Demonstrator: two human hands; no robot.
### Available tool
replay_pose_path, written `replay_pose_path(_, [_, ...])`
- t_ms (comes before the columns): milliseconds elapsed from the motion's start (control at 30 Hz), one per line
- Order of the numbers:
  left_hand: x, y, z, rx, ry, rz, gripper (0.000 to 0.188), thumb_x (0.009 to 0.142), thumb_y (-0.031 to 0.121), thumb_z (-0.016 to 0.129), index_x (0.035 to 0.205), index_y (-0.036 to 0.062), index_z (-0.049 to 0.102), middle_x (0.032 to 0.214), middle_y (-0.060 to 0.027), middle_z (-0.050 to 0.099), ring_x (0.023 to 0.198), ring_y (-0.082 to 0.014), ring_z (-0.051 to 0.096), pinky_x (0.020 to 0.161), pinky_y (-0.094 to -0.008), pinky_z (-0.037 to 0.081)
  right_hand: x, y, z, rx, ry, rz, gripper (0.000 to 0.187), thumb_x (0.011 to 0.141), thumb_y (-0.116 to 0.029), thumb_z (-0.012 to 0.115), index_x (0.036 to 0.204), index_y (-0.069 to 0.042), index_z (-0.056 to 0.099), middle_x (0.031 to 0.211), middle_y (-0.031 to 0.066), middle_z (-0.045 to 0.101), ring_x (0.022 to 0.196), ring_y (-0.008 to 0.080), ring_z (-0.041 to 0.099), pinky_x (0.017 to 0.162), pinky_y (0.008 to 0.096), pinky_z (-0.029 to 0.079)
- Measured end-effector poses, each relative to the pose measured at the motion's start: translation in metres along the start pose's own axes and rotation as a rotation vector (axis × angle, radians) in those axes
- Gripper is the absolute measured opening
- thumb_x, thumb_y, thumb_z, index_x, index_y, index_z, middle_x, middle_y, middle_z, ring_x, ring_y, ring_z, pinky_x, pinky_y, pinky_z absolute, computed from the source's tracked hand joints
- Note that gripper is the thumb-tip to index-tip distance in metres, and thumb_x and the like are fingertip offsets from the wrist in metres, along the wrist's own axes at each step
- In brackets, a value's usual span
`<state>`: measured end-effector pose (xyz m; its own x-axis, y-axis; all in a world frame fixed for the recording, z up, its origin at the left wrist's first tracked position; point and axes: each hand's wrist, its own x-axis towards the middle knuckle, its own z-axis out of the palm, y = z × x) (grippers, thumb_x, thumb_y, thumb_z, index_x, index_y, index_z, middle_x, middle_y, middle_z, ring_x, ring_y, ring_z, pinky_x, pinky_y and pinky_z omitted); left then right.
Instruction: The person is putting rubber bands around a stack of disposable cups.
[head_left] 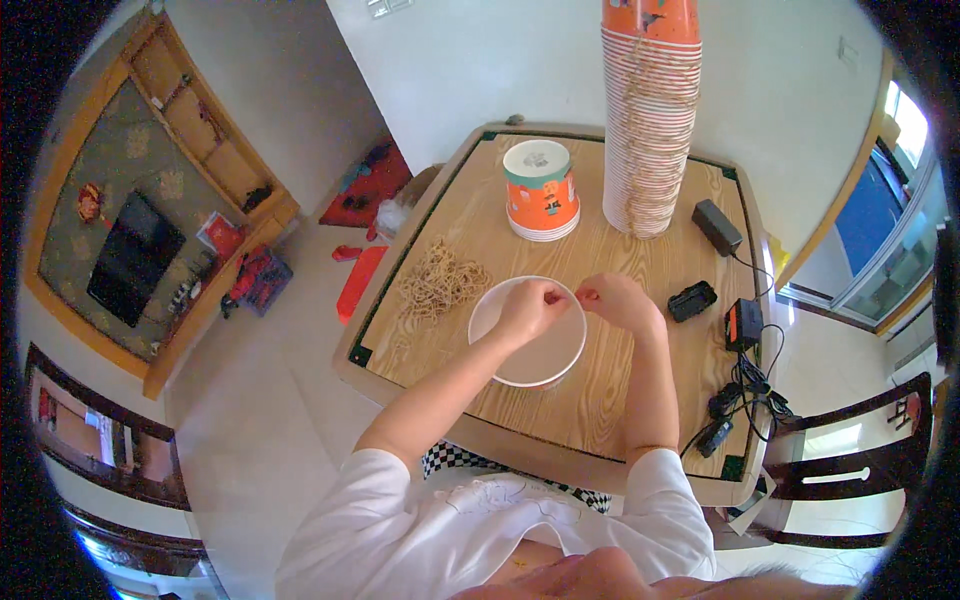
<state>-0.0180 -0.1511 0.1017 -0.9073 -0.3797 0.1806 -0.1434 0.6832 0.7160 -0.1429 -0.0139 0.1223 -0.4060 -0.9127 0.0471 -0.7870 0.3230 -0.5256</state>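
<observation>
Both hands are working over one white paper bowl sitting on the wooden tabletop. The left hand and right hand are pinching their grips shut; on what, I cannot tell. One rubber band pile, one upturned orange bowl and one tall bowl stack are standing beyond.

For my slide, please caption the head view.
Both hands pinch over a white paper bowl beside rubber bands.

Your white paper bowl sits upright and open near the middle of the worktop, looks empty inside. The loose pile of tan rubber bands is just beside it, at about 10 o'clock from the bowl.
</observation>
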Motion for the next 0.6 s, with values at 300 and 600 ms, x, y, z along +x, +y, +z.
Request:
replay_pose_path(300, [0.000, -0.003, 0.001, -0.015, -0.013, -0.038, 0.015, 0.076, 0.017, 0.064, 0.083, 0.0055, 0.068, 0.077, -0.0127, 0.066, 0.072, -0.0254, 0.064, 0.067, -0.0349, 0.049, -0.001, -0.010, -0.005, 0.028, -0.004, -0.018, 0.018, 0.074, -0.015, 0.063, 0.088, -0.006, 0.068, 0.081, 0.0131, 0.066, 0.076, 0.0281, 0.064, 0.068, 0.0367, 0.049])
replay_pose_path(600, [-0.005, -0.007, -0.014, -0.099, -0.052, 0.027, 0.011, 0.082, 0.013, 0.062, 0.086, 0.0033, 0.066, 0.077, -0.0051, 0.067, 0.066, -0.0136, 0.061, 0.060, -0.0282, 0.048, -0.008, -0.014, -0.012, 0.099, 0.084, 0.061, 0.023, 0.079, -0.023, 0.061, 0.097, -0.011, 0.066, 0.090, 0.0131, 0.066, 0.083, 0.0304, 0.064, 0.073, 0.0406, 0.050])
